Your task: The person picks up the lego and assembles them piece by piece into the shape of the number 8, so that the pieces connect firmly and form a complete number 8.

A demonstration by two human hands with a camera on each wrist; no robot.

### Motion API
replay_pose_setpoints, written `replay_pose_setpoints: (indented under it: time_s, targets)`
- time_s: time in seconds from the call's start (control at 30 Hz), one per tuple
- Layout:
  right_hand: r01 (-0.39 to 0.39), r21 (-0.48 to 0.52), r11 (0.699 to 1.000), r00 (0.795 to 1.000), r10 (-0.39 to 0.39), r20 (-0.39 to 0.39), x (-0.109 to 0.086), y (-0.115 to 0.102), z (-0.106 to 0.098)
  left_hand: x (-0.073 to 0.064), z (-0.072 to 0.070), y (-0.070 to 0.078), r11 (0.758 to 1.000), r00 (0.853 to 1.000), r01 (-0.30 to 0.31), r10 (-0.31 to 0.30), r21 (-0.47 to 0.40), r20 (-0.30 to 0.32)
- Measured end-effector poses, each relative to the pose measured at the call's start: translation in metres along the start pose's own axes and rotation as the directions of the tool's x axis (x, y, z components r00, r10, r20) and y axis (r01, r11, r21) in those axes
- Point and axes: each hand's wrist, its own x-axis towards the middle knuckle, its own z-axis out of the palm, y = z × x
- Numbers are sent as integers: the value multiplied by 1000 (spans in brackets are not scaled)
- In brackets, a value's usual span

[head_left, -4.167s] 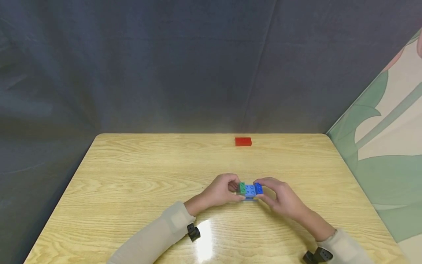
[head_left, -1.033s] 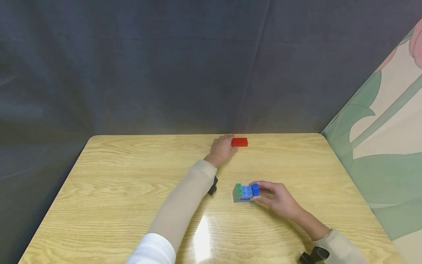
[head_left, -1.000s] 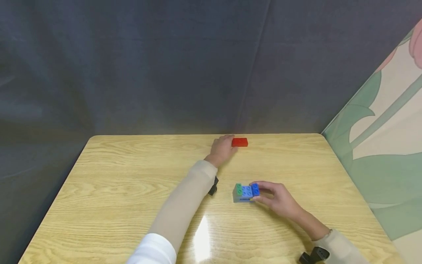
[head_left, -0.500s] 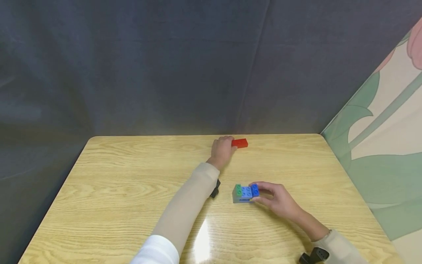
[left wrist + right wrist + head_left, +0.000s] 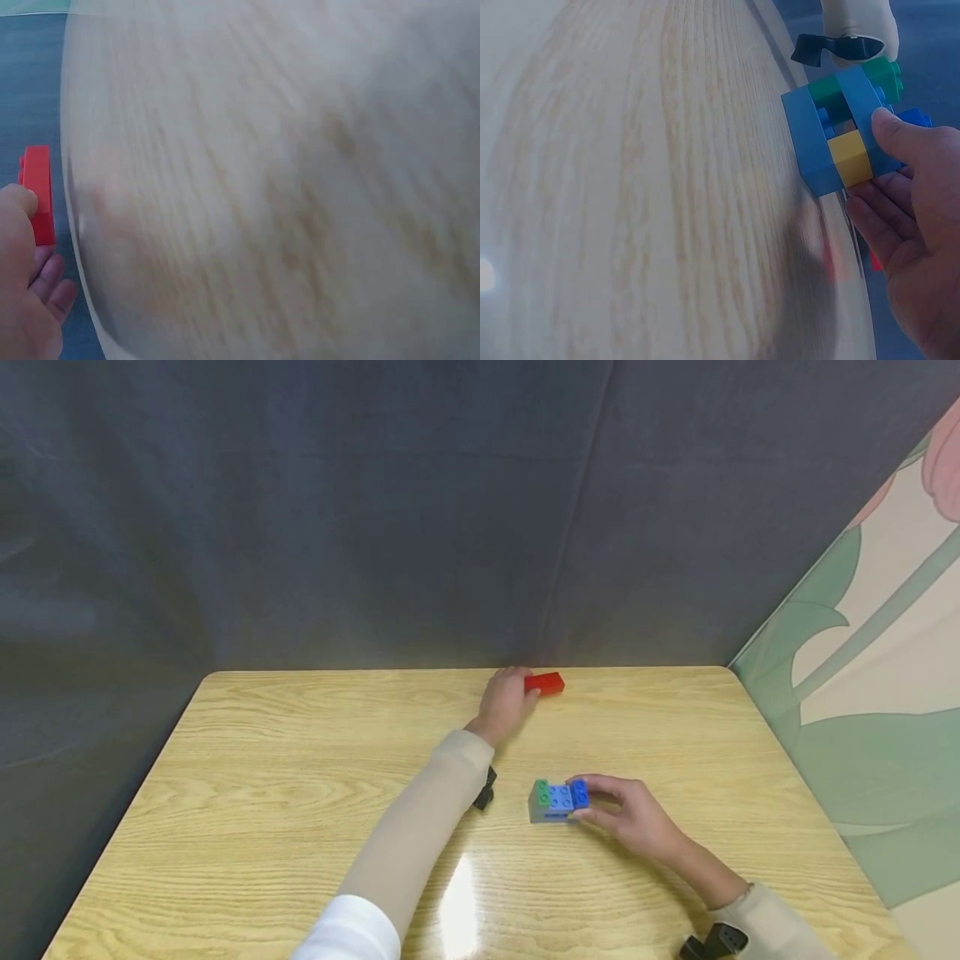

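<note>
Near the far table edge, my left hand (image 5: 505, 700) pinches the left end of a red toy building brick (image 5: 546, 683). In the left wrist view, the thumb lies on the brick's side and the studs face left. My right hand (image 5: 637, 814) holds the right end of a small brick assembly (image 5: 560, 797) on the table. The right wrist view shows its layers: a blue brick (image 5: 810, 142) at the base, a yellow brick (image 5: 850, 158) and a green one above it, another blue brick over those. A green brick (image 5: 543, 792) and a dark blue brick (image 5: 580, 793) top its ends.
The wooden table (image 5: 262, 793) ends in a far edge close behind the red brick. A dark curtain (image 5: 375, 527) hangs beyond it, and a leaf-patterned cloth (image 5: 885, 718) lies along the right side. Both wrists wear black cameras.
My left hand has left the assembly, reached to the far edge and gripped the red brick, which has turned slightly. My right hand stays on the assembly.
</note>
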Motion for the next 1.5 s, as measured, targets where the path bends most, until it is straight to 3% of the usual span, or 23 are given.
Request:
replay_pose_setpoints:
  time_s: [0.33, 0.8, 1.13, 1.5]
  targets:
    - [-15, -7, 1000, 1000, 15, 0, 1, 2, 0, -3, -16, -2, 988, 993, -114, 113, -105, -16]
    - [-6, -13, 1000, 1000, 6, 2, 3, 4, -2, -13, -40, -1, 973, 985, -171, 174, -153, 6]
    - [-27, -15, 1000, 1000, 27, -1, 5, 3, -1, -29, -55, 2, 942, 967, -249, 256, -226, 1]
    - [-31, -21, 999, 999, 32, 13, 5, 3, -2, -57, -68, 15, 923, 955, -286, 297, -257, 4]
